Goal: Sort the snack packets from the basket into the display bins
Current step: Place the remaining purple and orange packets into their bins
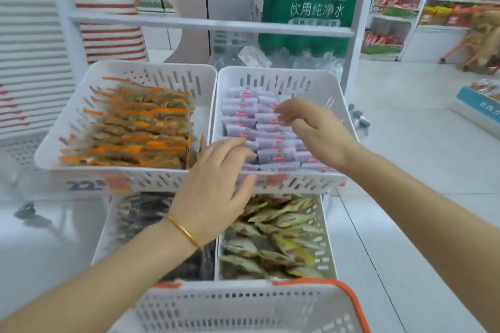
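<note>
A: Where are the small pale-lilac plastic snack packets [273, 155] sitting?
B: On edge, in rows, in the upper right white slotted plastic bin [270, 70]. The left hand [213, 184] is resting loosely bent fingers on the front rows. The right hand [316, 130] is hovering behind, fingertips bunched, and whether it is holding anything is unclear.
A: Handling?
B: They are looking light, slick and crinkly, so pinching a top edge is probably safest.

pale tiled floor [405, 143], stocked shop shelves [400, 8] rear rt, water pack [305, 13] behind white rack [211, 25]

Head camera looks down, close over bins [281, 76].
</note>
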The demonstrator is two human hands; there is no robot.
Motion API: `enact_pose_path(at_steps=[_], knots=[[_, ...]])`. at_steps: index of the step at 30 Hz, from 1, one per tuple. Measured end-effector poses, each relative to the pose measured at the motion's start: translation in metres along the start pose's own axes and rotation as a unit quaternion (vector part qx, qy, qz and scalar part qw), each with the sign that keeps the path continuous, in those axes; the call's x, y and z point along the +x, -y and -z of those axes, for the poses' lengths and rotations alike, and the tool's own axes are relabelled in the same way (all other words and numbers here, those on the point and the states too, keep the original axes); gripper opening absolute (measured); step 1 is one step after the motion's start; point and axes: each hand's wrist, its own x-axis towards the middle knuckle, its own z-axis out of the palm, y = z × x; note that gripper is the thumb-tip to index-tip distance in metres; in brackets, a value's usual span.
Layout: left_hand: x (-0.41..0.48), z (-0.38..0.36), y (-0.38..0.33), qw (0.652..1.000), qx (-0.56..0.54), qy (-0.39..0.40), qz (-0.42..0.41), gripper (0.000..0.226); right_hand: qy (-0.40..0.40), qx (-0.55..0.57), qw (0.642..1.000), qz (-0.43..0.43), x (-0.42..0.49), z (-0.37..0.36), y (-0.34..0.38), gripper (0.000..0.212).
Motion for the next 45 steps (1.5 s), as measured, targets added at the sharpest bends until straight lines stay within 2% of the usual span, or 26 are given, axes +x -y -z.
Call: enact_pose_path(at_steps=[3, 6, 9, 11, 12, 15, 17, 20, 24, 28, 30, 31, 32, 33, 35, 37, 38, 39, 41, 43, 45], knots=[[-0.077, 0.011, -0.007, 0.997, -0.013, 0.076, 0.024, 0.051, 0.051, 0.003, 0.998, 0.045, -0.072, -0.034, 0.027, 0.039], [-0.156, 0.011, -0.006, 0.972, 0.021, 0.221, 0.076, 0.066, 0.198, -0.018, 0.979, 0.038, -0.134, -0.093, 0.038, 0.034], [-0.216, 0.015, -0.003, 0.935, 0.066, 0.331, 0.108, 0.080, 0.381, -0.097, 0.919, 0.031, -0.188, -0.162, 0.028, 0.030], [-0.241, 0.020, -0.003, 0.923, 0.083, 0.361, 0.104, 0.080, 0.458, -0.133, 0.879, 0.019, -0.218, -0.204, 0.016, 0.031], [-0.251, 0.021, -0.004, 0.920, 0.090, 0.365, 0.108, 0.073, 0.478, -0.141, 0.867, 0.006, -0.230, -0.222, 0.009, 0.032], [-0.273, 0.018, 0.000, 0.892, 0.137, 0.416, 0.110, 0.044, 0.473, -0.136, 0.868, -0.061, -0.257, -0.267, -0.013, 0.034], [-0.281, 0.013, 0.004, 0.878, 0.158, 0.441, 0.104, 0.044, 0.439, -0.119, 0.881, -0.131, -0.269, -0.287, -0.028, 0.034], [-0.286, 0.008, 0.012, 0.866, 0.178, 0.458, 0.088, 0.046, 0.414, -0.092, 0.886, -0.189, -0.280, -0.309, -0.040, 0.045], [-0.293, 0.008, 0.019, 0.863, 0.197, 0.461, 0.066, 0.045, 0.419, -0.081, 0.885, -0.186, -0.285, -0.341, -0.041, 0.054], [-0.297, 0.007, 0.022, 0.858, 0.198, 0.469, 0.071, 0.043, 0.428, -0.103, 0.880, -0.180, -0.289, -0.361, -0.042, 0.045], [-0.297, 0.006, 0.023, 0.855, 0.194, 0.474, 0.079, 0.043, 0.448, -0.111, 0.869, -0.181, -0.289, -0.367, -0.045, 0.024], [-0.297, 0.005, 0.023, 0.854, 0.192, 0.477, 0.082, 0.043, 0.459, -0.107, 0.863, -0.185, -0.288, -0.368, -0.046, 0.021], [-0.296, 0.005, 0.023, 0.852, 0.192, 0.480, 0.084, 0.043, 0.460, -0.098, 0.861, -0.195, -0.286, -0.368, -0.047, 0.029], [-0.296, 0.005, 0.024, 0.850, 0.190, 0.482, 0.090, 0.043, 0.452, -0.086, 0.864, -0.204, -0.281, -0.369, -0.049, 0.034], [-0.295, 0.003, 0.023, 0.850, 0.188, 0.484, 0.090, 0.043, 0.378, -0.054, 0.895, -0.231, -0.268, -0.359, -0.047, 0.028], [-0.293, 0.002, 0.024, 0.849, 0.188, 0.485, 0.095, 0.043, 0.304, -0.006, 0.926, -0.224, -0.252, -0.348, -0.040, 0.023], [-0.293, 0.002, 0.024, 0.848, 0.186, 0.486, 0.096, 0.043, 0.291, 0.034, 0.931, -0.215, -0.247, -0.345, -0.033, 0.023], [-0.292, 0.003, 0.024, 0.847, 0.187, 0.488, 0.096, 0.044, 0.289, 0.091, 0.927, -0.219, -0.245, -0.343, -0.024, 0.021], [-0.292, 0.004, 0.025, 0.843, 0.194, 0.492, 0.098, 0.045, 0.318, 0.199, 0.888, -0.265, -0.253, -0.349, -0.005, 0.015], [-0.292, 0.007, 0.027, 0.838, 0.207, 0.495, 0.102, 0.047, 0.383, 0.206, 0.855, -0.284, -0.273, -0.366, 0.013, 0.022], [-0.293, 0.008, 0.028, 0.835, 0.218, 0.495, 0.105, 0.047, 0.430, 0.174, 0.842, -0.275, -0.294, -0.386, 0.025, 0.032]])
